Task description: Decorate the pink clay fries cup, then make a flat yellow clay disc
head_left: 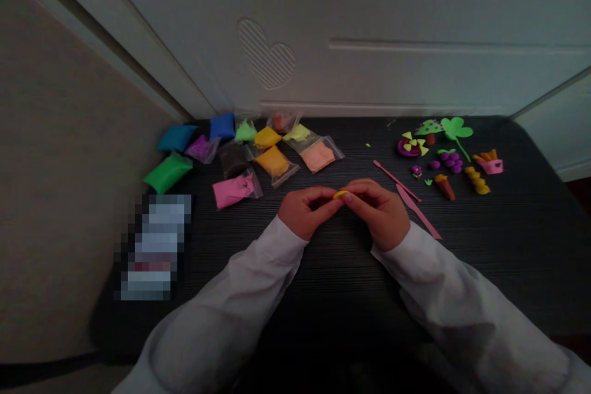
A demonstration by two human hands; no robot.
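Note:
Between the fingertips of both hands is a small piece of yellow modelling clay (pixel 341 194), partly hidden by the fingers. My left hand (pixel 305 209) pinches it from the left side. From the right, my right hand (pixel 382 210) pinches the same piece with thumb and fingers. Both hands are above the middle of the dark table. To the right of my right hand lie a pink clay knife (pixel 419 212) and a thin pink modelling stick (pixel 397 181).
Bags of coloured clay, among them a pink one (pixel 233 190) and a green one (pixel 168 173), lie at the back left. Small clay figures, such as purple grapes (pixel 451 162) and a green clover (pixel 457 128), stand at the right. A blurred-out phone-like screen (pixel 157 246) lies at left.

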